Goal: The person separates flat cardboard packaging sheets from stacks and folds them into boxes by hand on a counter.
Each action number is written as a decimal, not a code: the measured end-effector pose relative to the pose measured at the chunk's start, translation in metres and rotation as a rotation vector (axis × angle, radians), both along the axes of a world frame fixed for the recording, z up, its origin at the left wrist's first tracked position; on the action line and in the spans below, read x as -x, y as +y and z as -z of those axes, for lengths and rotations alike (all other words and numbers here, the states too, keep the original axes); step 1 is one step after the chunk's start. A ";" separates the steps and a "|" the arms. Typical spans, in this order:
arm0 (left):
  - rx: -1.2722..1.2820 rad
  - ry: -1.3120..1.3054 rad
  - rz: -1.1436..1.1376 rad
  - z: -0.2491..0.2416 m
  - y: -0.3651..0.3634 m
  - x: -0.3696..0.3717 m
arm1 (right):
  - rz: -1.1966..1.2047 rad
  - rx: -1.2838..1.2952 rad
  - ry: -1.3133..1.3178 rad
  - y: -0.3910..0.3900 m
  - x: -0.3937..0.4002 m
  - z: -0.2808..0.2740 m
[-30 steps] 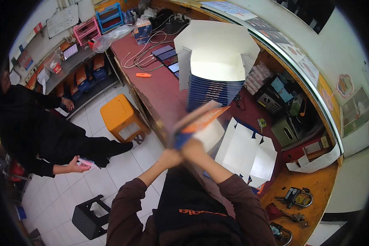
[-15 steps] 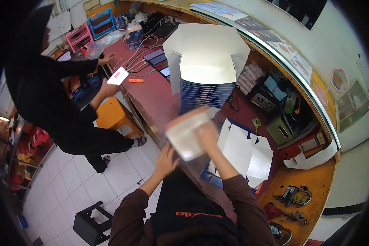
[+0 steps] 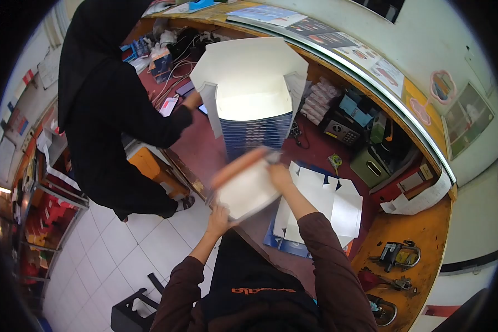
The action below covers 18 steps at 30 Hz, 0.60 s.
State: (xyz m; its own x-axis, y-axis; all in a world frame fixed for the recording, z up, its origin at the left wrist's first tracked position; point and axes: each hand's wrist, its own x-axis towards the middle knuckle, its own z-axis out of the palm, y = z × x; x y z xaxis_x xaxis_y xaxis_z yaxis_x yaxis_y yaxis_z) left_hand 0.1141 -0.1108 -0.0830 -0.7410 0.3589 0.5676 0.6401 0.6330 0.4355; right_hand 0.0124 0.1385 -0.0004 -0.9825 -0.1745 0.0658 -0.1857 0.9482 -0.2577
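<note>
The head view looks down on a person folding a carton [image 3: 248, 187], blurred with motion, held just above the near edge of the red table [image 3: 205, 145] in the middle of the frame. The left hand [image 3: 220, 217] props the carton from below at its lower edge, its grip closed on the card; the right hand [image 3: 279, 174] clamps the carton's upper right corner, fingers folded over the rim. The carton shows a white inner face and an orange edge along its upper left side, tilted up toward the stack. Just right of it, a pile of flat white blanks [image 3: 323, 207] lies on the table, and directly above in the frame stands a tall stack of folded cartons [image 3: 254, 124], blue-sided, the top one open with its flap raised. A co-worker in black [image 3: 108, 105] leans in from the upper left, one hand near the cables and phones there. By the look of it the step is shaping one blank into a box; the next move likely calls for pressing the walls square and nesting it onto the stack.
</note>
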 end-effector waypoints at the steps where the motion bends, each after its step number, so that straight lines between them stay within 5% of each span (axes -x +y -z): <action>1: 0.035 0.005 0.014 -0.002 -0.002 0.001 | 0.013 0.006 0.008 -0.002 -0.002 -0.005; 6: 0.107 0.082 -0.115 -0.042 0.005 -0.008 | 0.339 0.279 0.142 0.013 -0.020 -0.021; 7: 0.075 0.165 -0.202 -0.051 0.014 -0.018 | 0.233 0.269 0.281 0.035 -0.017 0.008; 8: -0.015 0.122 -0.181 -0.039 0.026 -0.028 | 0.214 1.137 0.191 0.044 -0.031 0.018; 9: 0.068 0.101 0.006 -0.026 0.044 -0.037 | 0.287 1.346 0.138 0.074 -0.036 0.062; 10: 0.097 -0.097 0.231 -0.078 0.069 -0.045 | 0.233 1.573 0.101 0.089 -0.056 0.063; 11: 0.043 -0.037 0.284 -0.071 0.093 -0.053 | 0.314 1.331 0.172 0.087 -0.077 0.048; 12: 0.271 -0.299 0.517 -0.075 0.122 -0.053 | 0.403 1.178 0.119 0.081 -0.098 0.010; 13: 0.128 -0.172 0.548 -0.013 0.166 -0.051 | 0.510 1.208 0.041 0.077 -0.112 -0.010; 14: 0.417 -0.013 0.518 -0.029 0.178 -0.054 | 0.644 1.309 0.064 0.078 -0.124 -0.012; 18: 0.575 -0.213 0.563 0.011 0.230 -0.036 | 0.551 1.395 0.028 0.119 -0.172 0.003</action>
